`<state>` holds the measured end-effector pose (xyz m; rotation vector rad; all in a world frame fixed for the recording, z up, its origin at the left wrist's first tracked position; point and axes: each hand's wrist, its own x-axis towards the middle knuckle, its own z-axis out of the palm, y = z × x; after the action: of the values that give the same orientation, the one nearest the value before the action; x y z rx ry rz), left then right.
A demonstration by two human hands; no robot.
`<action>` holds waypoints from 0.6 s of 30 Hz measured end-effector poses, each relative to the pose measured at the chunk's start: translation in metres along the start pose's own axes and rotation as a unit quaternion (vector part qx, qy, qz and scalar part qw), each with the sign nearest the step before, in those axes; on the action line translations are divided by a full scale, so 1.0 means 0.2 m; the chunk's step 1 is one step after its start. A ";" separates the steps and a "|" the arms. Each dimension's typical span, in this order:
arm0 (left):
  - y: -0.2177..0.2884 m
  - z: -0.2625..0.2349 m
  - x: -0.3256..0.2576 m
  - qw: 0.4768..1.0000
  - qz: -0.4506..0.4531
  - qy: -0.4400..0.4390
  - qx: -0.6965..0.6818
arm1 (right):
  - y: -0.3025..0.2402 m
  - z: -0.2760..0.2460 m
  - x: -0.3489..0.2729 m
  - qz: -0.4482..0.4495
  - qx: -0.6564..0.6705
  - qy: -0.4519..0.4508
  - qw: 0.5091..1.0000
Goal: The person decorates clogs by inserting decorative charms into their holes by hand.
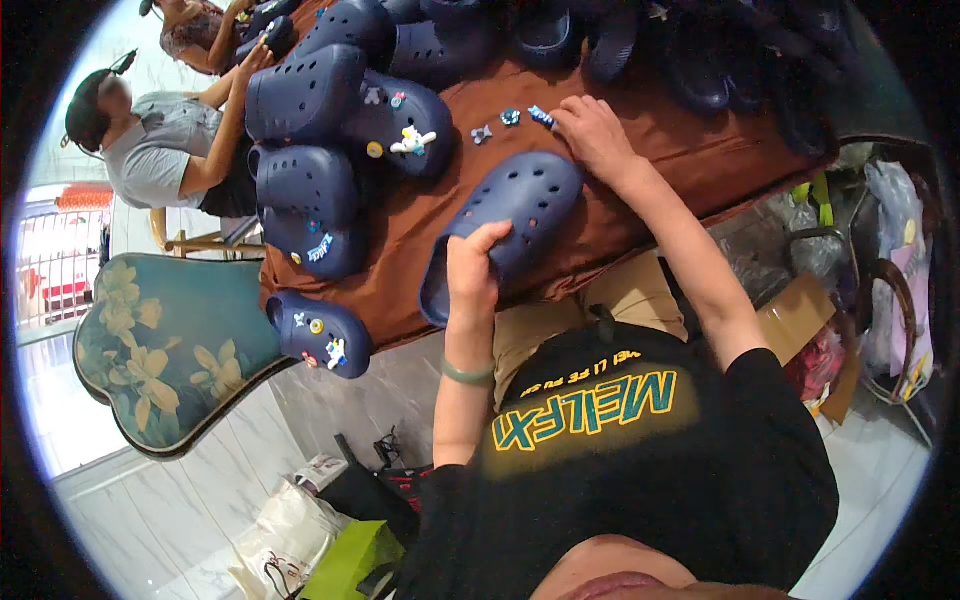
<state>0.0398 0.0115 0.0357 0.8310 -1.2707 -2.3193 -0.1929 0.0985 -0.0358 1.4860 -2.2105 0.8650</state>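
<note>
The left hand (473, 268) grasps a navy clog (535, 195) by its heel end over the near part of the brown-covered tabletop (665, 165), while the right hand (597, 138) has its bent fingers at a blue-and-white charm (541, 116) just beyond the toe, though whether they pinch it I cannot tell. Beside that charm lie a teal charm (510, 117) and a grey-blue charm (481, 134). Stacked clogs (305, 95) crowd the left side, a decorated clog (320, 335) sits at the near-left edge by a floral chair (185, 350), and more dark clogs (700, 75) block the far side.
</note>
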 end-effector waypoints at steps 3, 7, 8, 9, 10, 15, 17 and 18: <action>-0.05 -0.06 0.11 0.999 -0.029 -0.005 -0.037 | -0.01 -0.02 0.04 0.017 0.039 0.037 0.998; -0.04 -0.05 0.12 0.994 -0.045 -0.035 -0.092 | -0.15 -0.21 0.00 0.032 0.142 0.059 0.988; -0.03 -0.05 0.11 0.996 -0.035 -0.034 -0.080 | -0.17 -0.24 -0.01 0.032 0.141 0.054 0.988; -0.03 -0.04 0.11 0.995 -0.038 -0.033 -0.084 | -0.19 -0.26 -0.01 0.002 0.138 0.042 0.990; -0.01 -0.03 0.11 0.993 -0.046 -0.037 -0.106 | -0.22 -0.28 -0.02 -0.029 0.135 0.029 0.990; -0.02 -0.04 0.10 0.989 -0.050 -0.058 -0.126 | -0.27 -0.33 0.00 -0.087 0.103 0.002 0.991; -0.02 -0.02 0.08 0.993 -0.003 -0.077 -0.085 | -0.29 -0.34 0.02 -0.122 0.085 -0.034 0.988; -0.02 -0.02 0.06 0.993 -0.002 -0.074 -0.088 | -0.30 -0.36 0.03 -0.124 0.087 -0.037 0.988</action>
<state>0.0320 0.0040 0.0273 0.6145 -1.1015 -2.4928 -0.1440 0.1245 0.0409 1.8560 -1.9836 0.9521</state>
